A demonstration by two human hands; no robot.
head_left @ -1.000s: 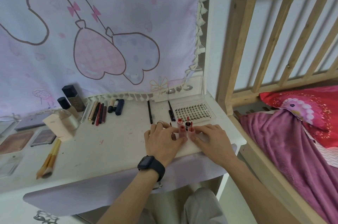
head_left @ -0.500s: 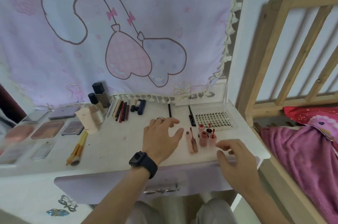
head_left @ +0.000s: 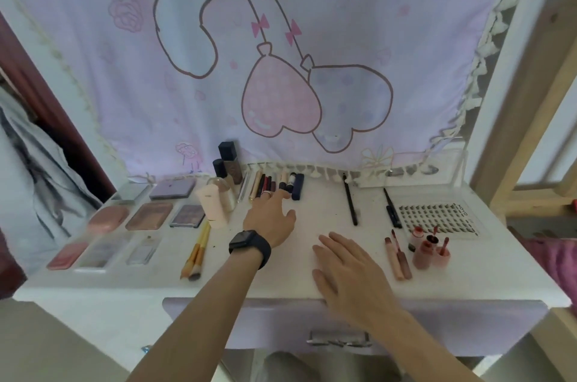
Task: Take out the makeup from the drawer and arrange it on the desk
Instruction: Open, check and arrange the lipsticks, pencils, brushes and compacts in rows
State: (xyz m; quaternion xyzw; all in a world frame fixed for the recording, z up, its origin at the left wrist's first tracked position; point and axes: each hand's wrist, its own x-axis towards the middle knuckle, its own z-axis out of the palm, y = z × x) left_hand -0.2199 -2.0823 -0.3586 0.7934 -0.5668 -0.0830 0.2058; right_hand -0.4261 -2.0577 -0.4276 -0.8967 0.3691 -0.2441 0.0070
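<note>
Makeup lies spread over the white desk [head_left: 312, 281]. My left hand [head_left: 270, 219], with a black watch on the wrist, reaches toward the row of pencils and tubes [head_left: 274, 185] at the back, its fingertips touching them, fingers relaxed. My right hand [head_left: 346, 266] hovers flat and empty over the desk's front middle. Small lip glosses and pots [head_left: 418, 249] stand at the right front, next to a lash tray [head_left: 437, 217]. Several palettes [head_left: 150, 216] lie at the left, with bottles [head_left: 226, 175] behind them. The lilac drawer [head_left: 437, 328] under the desk is shut.
Two brushes [head_left: 196, 253] lie left of my left arm. Two black pencils [head_left: 351, 203] lie at the back middle. A pink cartoon curtain [head_left: 281, 54] hangs behind the desk. A wooden bed frame [head_left: 537, 100] stands at the right.
Both hands let go of the lip glosses at the right front. My left hand moved back and left to the pencil row; my right hand drew to the desk's middle. The view shifted left.
</note>
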